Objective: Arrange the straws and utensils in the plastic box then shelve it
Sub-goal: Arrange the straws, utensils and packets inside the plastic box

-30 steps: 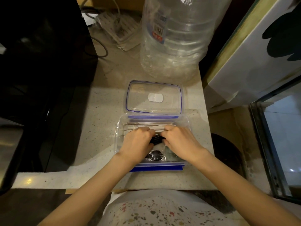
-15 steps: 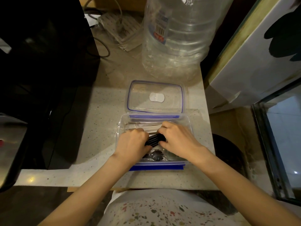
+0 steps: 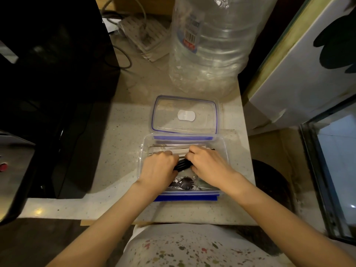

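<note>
A clear plastic box [image 3: 223,145] with blue clips sits open on the speckled counter. Both hands are inside it. My left hand [image 3: 159,169] and my right hand [image 3: 207,164] grip opposite ends of a bundle of black straws [image 3: 182,165] lying across the box. Paper-wrapped straws [image 3: 173,149] lie along the far wall. A black spork [image 3: 184,183] in a clear wrapper rests near the front wall. The box's lid [image 3: 185,114], clear with a blue rim, lies flat just behind the box.
A large clear water bottle [image 3: 212,45] stands behind the lid. A black appliance [image 3: 54,74] fills the left. A power strip [image 3: 146,33] with cables lies at the back. A white panel [image 3: 308,74] and a glass pane [image 3: 337,170] stand to the right.
The hands shifted slightly within the box, staying closed on the black straws; my right hand edged toward the far wall. The box and lid stayed put.
</note>
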`<state>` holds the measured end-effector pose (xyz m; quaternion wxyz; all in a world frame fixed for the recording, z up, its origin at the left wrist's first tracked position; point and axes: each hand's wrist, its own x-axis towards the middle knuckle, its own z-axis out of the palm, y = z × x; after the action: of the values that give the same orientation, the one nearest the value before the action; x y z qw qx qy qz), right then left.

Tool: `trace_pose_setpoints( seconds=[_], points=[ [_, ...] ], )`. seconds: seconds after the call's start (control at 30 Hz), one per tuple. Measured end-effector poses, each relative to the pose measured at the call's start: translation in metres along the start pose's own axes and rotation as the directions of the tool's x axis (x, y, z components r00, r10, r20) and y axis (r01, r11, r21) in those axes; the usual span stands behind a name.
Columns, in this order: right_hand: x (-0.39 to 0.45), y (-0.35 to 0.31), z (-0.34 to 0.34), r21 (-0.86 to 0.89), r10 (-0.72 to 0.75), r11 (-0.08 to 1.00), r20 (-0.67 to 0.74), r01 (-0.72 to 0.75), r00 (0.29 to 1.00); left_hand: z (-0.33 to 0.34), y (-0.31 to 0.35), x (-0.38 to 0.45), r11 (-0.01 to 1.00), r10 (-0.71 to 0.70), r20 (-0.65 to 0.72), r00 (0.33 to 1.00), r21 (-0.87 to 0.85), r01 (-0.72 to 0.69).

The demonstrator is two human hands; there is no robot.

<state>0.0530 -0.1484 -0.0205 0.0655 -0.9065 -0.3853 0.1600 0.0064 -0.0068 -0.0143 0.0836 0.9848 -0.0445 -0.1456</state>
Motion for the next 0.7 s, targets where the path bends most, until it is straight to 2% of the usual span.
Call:
trace_pose_setpoints(
  seconds=[0.17,0.27,0.37,0.5,0.7],
  points=[
    [-0.005,0.001,-0.007,0.137,0.029,0.990,-0.028,-0.025,0.999,-0.013,-0.010,-0.008,0.996,0.088,-0.023,0.996,-0.026,-0.089],
    [-0.008,-0.006,-0.013,0.218,0.002,0.976,0.080,-0.020,0.997,-0.020,-0.017,-0.014,0.990,0.138,0.082,0.987,0.027,-0.141],
    [-0.006,-0.013,-0.009,0.149,-0.031,0.989,0.204,0.000,0.978,-0.022,-0.014,-0.017,0.983,0.107,0.201,0.974,0.129,-0.134],
    [-0.004,-0.015,-0.005,0.064,-0.052,0.997,0.187,0.041,0.981,-0.019,-0.010,-0.014,0.978,0.077,0.246,0.966,0.168,-0.121],
    [-0.002,-0.012,-0.006,0.065,-0.066,0.996,0.169,0.055,0.983,-0.016,-0.015,-0.013,0.990,0.090,0.258,0.962,0.082,-0.115]
  ],
)
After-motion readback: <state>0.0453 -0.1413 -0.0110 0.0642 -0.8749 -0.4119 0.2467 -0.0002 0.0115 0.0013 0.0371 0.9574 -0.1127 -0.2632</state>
